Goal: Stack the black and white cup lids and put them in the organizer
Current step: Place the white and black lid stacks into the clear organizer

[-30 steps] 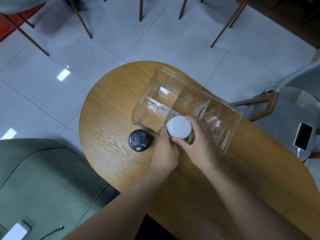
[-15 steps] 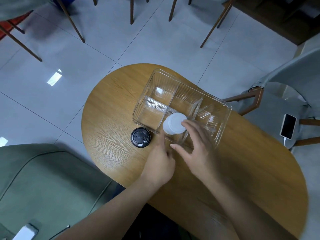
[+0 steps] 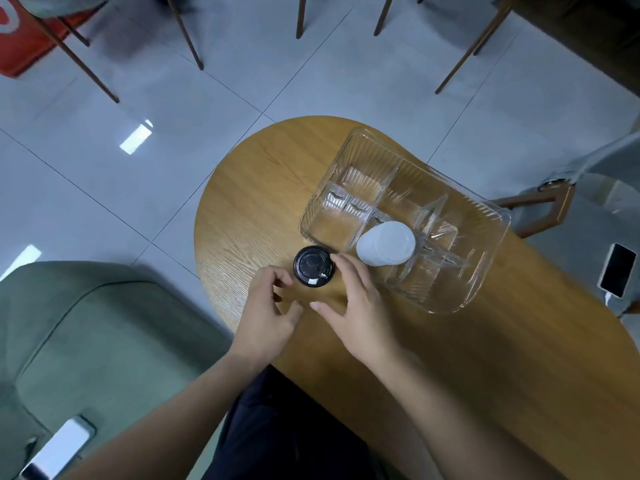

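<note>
Black lids [image 3: 313,267] on wooden table [image 3: 485,358]

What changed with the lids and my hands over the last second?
Both hands let go of the white lids, which now sit in the organizer, and moved left to the black lids. The left hand and right hand flank that stack, neither gripping it yet. The black lids and the organizer stayed put on the table.

The organizer [image 3: 478,216] sits on the worktop [image 3: 485,358], with the stacked lids [image 3: 386,247] in a near compartment. The other lid [image 3: 313,266] lies on the worktop just left of it, both hands nearer.
</note>
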Motion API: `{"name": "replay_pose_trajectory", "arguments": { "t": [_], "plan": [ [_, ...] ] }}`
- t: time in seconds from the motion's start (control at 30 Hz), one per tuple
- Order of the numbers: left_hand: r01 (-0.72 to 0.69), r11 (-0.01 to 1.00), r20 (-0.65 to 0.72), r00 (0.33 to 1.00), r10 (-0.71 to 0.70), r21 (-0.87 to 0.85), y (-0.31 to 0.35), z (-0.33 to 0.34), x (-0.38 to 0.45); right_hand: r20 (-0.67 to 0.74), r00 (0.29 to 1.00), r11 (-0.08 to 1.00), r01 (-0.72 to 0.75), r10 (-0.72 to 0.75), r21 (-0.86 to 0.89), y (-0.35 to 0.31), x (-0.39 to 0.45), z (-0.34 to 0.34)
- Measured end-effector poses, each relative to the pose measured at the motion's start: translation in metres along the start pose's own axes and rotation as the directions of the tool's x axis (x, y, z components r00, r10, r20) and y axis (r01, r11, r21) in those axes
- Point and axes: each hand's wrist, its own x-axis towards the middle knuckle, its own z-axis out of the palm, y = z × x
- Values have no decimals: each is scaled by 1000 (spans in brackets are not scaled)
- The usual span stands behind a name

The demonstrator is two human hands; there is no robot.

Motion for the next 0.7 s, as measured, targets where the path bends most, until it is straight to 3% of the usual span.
{"name": "replay_pose_trajectory", "arguments": {
  "t": [0.2,0.4,0.7],
  "plan": [
    [0,995,-9,1000,1,101,-35,11,29,4,1000,997,-7,7,-79,4,19,17],
    [-67,933,36,998,58,353,-68,24,58,-32,999,986,27,-33,-165,5,24,26],
    [-88,887,-50,991,124,453,-77,42,76,-57,995,972,64,-79,-227,6,29,34]
  ]
}}
